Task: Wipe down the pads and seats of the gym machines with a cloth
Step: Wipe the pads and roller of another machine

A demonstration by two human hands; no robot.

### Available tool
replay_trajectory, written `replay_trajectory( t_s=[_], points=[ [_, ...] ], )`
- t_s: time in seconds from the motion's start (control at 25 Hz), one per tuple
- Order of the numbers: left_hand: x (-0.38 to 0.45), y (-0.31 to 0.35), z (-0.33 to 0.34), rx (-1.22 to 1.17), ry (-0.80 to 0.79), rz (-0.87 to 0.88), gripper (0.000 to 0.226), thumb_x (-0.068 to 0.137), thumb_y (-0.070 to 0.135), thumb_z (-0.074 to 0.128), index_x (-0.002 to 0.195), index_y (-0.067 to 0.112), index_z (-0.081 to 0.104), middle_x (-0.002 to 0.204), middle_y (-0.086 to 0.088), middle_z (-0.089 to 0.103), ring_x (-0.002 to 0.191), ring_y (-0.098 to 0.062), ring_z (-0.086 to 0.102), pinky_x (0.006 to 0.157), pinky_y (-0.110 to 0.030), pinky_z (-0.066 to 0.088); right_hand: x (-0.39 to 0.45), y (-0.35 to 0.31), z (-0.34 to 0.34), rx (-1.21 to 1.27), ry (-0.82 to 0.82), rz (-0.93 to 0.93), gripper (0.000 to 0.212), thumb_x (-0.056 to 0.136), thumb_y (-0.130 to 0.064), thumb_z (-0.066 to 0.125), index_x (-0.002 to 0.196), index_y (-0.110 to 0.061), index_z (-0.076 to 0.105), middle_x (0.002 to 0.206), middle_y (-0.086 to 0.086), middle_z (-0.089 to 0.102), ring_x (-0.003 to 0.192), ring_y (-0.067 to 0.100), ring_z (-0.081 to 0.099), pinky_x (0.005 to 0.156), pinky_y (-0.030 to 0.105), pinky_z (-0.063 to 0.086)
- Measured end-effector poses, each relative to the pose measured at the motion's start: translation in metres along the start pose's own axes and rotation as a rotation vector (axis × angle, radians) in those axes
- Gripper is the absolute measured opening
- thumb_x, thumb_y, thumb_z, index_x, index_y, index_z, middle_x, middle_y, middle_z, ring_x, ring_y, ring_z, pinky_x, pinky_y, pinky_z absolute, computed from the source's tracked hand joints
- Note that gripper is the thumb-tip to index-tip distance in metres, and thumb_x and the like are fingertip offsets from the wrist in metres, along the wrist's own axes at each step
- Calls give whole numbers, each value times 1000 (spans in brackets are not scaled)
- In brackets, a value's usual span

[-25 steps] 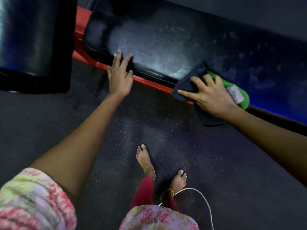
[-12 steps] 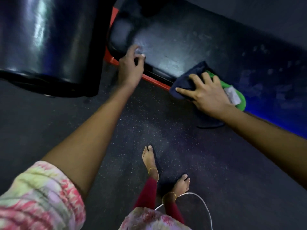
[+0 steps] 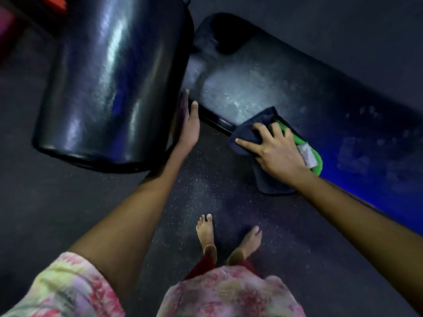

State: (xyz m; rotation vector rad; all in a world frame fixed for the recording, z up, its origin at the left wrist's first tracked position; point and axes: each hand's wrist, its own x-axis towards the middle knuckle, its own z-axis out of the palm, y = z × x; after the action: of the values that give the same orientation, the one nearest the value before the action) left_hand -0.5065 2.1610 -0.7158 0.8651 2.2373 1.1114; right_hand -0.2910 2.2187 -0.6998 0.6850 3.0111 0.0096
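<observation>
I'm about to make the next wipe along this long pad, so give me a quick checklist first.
1. Cloth under right hand: ok, fingers spread on it.
2. Cloth on the long pad: ok, at its near edge, part hanging off.
3. Left hand bracing: ok, flat beside the upright pad.
4. Pad surface ahead: not ok, smudges and prints visible.
5. Feet steady on the floor: ok.
6. Cloth dampness: cannot tell.

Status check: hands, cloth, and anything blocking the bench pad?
Right hand presses dark cloth on bench pad edge. Left hand flat against glossy seat pad. Nothing blocking.
</observation>
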Motion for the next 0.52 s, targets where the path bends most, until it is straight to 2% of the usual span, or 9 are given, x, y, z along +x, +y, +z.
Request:
replay_trajectory(
  t_s=[0.08, 0.16, 0.28, 0.36, 0.44, 0.52],
  points=[
    [1, 1, 0, -53, 25, -31, 49, 99, 22, 30, 140, -4, 31, 152, -18, 21, 142, -24, 20, 111, -17, 9, 25, -14, 1, 3, 0, 46, 56, 71, -23, 71, 124, -37, 59, 121, 16, 56, 92, 35, 51, 68, 39, 41],
    [4, 3, 2, -100, 28, -146, 46, 102, 21, 29, 142, -2, 30, 152, -17, 25, 141, -23, 24, 109, -13, 13, 74, -31, -9, 30, 1, 69, 55, 75, -24, 67, 126, -40, 56, 124, 12, 54, 99, 34, 50, 71, 39, 41],
    [10, -3, 2, -129, 153, -296, 60, 96, 42, 30, 142, 2, 35, 149, -15, 34, 138, -24, 32, 115, -33, 19, 123, -41, -16, 78, -133, 14, 56, 86, -23, 53, 138, -41, 42, 141, 12, 36, 118, 35, 38, 84, 43, 37],
    [14, -2, 1, -157, 249, -386, 62, 95, 43, 30, 138, 0, 40, 145, -17, 39, 135, -27, 36, 112, -39, 24, 116, -28, -20, 79, -69, -28, 54, 82, -25, 60, 133, -39, 50, 135, 11, 44, 111, 35, 45, 80, 43, 41],
    [19, 7, 4, -260, 326, -499, 50, 101, 31, 33, 135, -4, 43, 142, -19, 43, 132, -29, 40, 109, -34, 28, 91, -14, -13, 100, -8, -80, 53, 73, -28, 68, 124, -36, 59, 127, 11, 54, 100, 33, 53, 73, 41, 44],
    [23, 18, 10, -339, 400, -544, 41, 101, 15, 33, 132, -11, 42, 141, -23, 41, 130, -30, 42, 101, -18, 32, 80, -4, -9, 91, -30, -127, 53, 69, -30, 72, 121, -37, 62, 124, 10, 57, 94, 32, 55, 70, 39, 45]
  ],
)
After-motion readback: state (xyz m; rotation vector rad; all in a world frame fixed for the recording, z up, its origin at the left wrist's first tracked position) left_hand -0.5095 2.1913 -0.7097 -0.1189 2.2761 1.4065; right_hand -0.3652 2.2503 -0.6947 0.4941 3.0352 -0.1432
